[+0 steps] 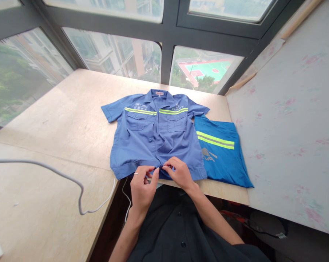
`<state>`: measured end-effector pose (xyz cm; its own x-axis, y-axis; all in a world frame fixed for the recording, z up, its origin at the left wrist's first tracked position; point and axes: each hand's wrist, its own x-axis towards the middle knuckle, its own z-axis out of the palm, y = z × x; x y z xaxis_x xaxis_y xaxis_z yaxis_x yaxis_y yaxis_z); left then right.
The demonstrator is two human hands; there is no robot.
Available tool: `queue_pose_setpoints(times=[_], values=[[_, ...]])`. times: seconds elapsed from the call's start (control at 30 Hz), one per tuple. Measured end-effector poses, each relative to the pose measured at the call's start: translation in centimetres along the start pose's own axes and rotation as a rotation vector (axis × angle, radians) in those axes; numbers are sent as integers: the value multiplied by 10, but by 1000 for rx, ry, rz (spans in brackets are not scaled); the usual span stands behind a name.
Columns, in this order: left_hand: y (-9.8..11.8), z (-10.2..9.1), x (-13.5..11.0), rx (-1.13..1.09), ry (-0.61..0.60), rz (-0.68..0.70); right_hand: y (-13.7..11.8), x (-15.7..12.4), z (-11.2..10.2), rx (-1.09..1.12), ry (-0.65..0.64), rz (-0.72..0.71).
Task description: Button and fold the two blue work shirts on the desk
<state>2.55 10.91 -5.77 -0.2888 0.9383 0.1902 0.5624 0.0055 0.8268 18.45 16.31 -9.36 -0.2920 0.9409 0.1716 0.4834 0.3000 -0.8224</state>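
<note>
A blue short-sleeved work shirt lies face up on the pale ledge, collar toward the window. Yellow-green reflective strips cross its chest above two flap pockets. At the bottom of its front opening, my left hand pinches the hem with thumb and fingers. My right hand grips the other side of the opening close beside it, fingers closed on the cloth. One button shows fastened or lying midway down the front; I cannot tell which. What lies exactly between my fingertips is too small to make out.
A folded brighter-blue garment with a reflective strip lies at the right, partly under the shirt. A grey-white cable curves over the ledge at the left. Windows stand behind, and a floral-papered wall rises on the right.
</note>
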Motion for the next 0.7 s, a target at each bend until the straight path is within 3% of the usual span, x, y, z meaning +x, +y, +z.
queue_pose_setpoints(times=[0.07, 0.2, 0.43, 0.7], values=[[-4, 5, 4, 75, -24, 45, -1, -1, 2, 1, -14, -25], [-21, 18, 8, 161, -174, -42, 0, -3, 4, -22, -14, -41], [-24, 19, 8, 15, -295, -55, -2, -3, 6, -37, -4, -39], [-22, 15, 14, -274, -344, -325, -4, -1, 9, 27, -14, -21]])
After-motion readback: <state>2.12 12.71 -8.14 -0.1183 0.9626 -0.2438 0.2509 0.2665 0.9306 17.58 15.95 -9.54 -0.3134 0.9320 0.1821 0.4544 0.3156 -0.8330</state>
